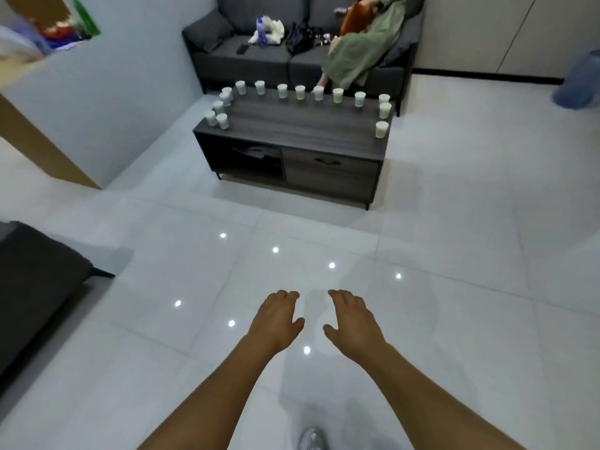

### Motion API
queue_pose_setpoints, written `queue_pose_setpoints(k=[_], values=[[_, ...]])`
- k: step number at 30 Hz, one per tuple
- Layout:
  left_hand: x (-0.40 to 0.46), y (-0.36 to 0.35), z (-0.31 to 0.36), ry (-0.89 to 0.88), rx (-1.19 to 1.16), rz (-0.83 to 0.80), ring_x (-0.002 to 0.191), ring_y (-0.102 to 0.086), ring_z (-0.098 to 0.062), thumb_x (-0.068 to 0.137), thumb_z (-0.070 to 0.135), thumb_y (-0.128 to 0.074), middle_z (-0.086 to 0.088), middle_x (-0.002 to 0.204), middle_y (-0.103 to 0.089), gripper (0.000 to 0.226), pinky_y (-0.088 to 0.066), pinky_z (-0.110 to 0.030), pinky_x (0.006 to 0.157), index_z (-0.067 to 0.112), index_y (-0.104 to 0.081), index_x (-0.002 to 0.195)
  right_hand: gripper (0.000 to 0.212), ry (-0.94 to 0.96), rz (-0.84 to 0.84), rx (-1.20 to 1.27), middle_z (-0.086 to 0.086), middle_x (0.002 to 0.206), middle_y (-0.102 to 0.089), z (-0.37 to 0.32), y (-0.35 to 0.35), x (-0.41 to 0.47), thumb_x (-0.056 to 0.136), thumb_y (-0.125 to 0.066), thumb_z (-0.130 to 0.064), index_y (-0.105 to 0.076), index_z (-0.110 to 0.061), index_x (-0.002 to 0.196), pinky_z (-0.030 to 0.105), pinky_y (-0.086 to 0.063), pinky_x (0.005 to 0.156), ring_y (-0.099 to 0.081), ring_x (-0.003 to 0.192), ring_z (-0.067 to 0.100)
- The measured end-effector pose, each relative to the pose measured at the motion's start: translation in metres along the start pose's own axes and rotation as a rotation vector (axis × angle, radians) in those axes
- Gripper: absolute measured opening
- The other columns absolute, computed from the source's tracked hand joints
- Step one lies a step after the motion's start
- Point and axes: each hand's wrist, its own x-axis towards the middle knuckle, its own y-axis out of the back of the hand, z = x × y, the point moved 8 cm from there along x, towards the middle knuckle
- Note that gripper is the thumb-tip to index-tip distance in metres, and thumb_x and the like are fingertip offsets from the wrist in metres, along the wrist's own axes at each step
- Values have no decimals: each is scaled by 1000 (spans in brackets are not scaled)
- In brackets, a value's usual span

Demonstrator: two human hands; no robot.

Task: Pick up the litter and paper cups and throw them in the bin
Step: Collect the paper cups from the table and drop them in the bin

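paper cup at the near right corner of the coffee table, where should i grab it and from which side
Grip the paper cup around its side wall, below the rim. It stands upright, alone at the coffee table edge, with clear floor to its right, so the right hand could probably come in from that side, fingers wrapping the wall without knocking the cups behind it.

paper cups (301, 92): pale white-green, ranged along the back and side edges of the table | table (302, 121): dark grey wood grain, streaked | sofa (246, 56): charcoal grey | floor (454, 254): glossy white tiles, dotted with bright light spots | dress (360, 50): sage green | cushion (354, 21): orange
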Motion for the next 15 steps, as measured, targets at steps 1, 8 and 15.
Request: queue_pose_setpoints(k=[1,8,15], values=[[5,9,-15,26,-13,5,130,-37,-21,93,35,-51,-5,141,-40,57,-35,-29,105,17,-32,143,70,15,-11,-9,0,157,-22,-12,0,12,93,-53,-36,-18,-20,151,33,-30,112,-25,141,21],[79,72,-84,124,-89,42,131,-35,-22,93,33,-51,-6,142,-39,57,-35,-31,105,16,-31,144,71,89,-46,-54,1,155,-24,-61,26,128,93,-53,-36,-17,-19,151,33,-32,109,-28,138,22],[210,149,-119,180,-128,105,129,-36,-22,93,33,-51,-6,141,-40,56,-37,-30,102,16,-32,143,70,133,-64,-68,0,155,-25,-89,70,281,92,-55,-35,-19,-20,151,32,-35,107,-30,137,21]])
